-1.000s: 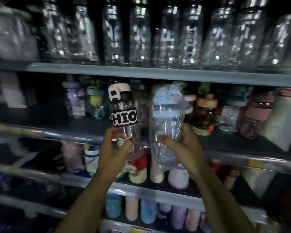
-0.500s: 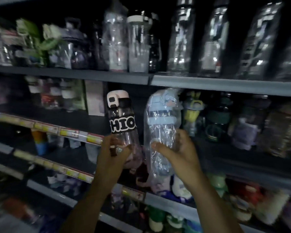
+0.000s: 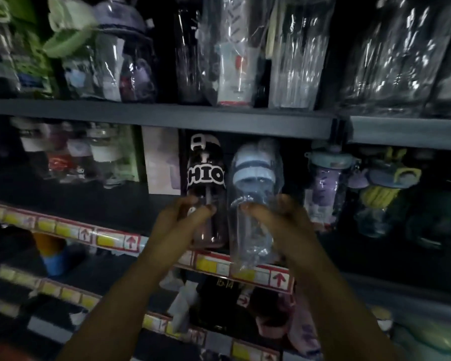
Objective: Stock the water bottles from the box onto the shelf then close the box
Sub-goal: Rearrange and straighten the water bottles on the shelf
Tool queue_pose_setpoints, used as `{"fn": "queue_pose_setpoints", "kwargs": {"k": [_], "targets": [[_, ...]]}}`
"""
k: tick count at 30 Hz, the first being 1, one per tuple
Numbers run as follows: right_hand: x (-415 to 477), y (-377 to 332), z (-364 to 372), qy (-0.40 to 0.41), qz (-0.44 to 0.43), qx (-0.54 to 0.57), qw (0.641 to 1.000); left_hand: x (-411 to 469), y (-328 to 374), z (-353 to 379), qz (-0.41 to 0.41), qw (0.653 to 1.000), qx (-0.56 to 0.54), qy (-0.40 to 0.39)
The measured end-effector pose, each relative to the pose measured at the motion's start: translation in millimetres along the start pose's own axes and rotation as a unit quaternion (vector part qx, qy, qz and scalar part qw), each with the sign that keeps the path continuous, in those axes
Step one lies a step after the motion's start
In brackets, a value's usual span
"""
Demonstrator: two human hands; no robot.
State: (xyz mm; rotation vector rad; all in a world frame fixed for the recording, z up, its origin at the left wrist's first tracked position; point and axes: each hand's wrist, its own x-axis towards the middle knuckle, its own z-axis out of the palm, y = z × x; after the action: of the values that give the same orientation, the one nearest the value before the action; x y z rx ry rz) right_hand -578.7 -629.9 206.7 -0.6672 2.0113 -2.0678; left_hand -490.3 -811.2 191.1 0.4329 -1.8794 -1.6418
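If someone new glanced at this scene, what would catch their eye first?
The two bottles held up at the centre stand out: a dark bottle with white lettering in the left hand, and a plastic-wrapped bottle with a pale blue lid in the right hand. Below them, a strip of yellow price tags with red arrows runs along the shelf.

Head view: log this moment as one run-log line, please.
phase: stocking | left grip: holds black-banded bottle | right grip: holds wrapped blue-capped bottle | both caps up at shelf front | box: not in view
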Motion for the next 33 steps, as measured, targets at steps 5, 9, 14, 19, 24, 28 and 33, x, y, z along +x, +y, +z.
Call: {"fn": "queue_pose_setpoints", "kwargs": {"k": [5,9,14,19,24,28,33], "targets": [[46.6,-12.3,0.2,0.041,-0.004,-0.029,0.999,59.4,16.1,-2.9,-0.036,0.996,0.02,-0.081],[76.7,-12.6,10.0,0.105,0.006,-0.012,0.994,104.6,14.7,0.5,-0.05,0.987,0.035,-0.148],[111.5,10.2,17.0,0.181,-0.06,-0.036,0.981,142.1,-0.8,17.5,-0.042,0.977,0.038,-0.204],[123.3,39.6,16.4,0.22,-0.1,-0.092,0.966,158.1,-27.3,27.8,0.025,0.98,0.071,-0.185],[119.3,42.6,19.1,0.235,-0.129,-0.182,0.946,163.7,-45.7,31.9,0.116,0.969,0.12,-0.183],[113.7,45.1,14.1,0.253,-0.121,-0.239,0.93,168.6,-54.1,29.8,0.128,0.967,0.123,-0.185],[116.3,48.2,5.0,0.232,-0.037,-0.314,0.92,164.5,-50.0,27.3,0.125,0.961,0.153,-0.193]]}}
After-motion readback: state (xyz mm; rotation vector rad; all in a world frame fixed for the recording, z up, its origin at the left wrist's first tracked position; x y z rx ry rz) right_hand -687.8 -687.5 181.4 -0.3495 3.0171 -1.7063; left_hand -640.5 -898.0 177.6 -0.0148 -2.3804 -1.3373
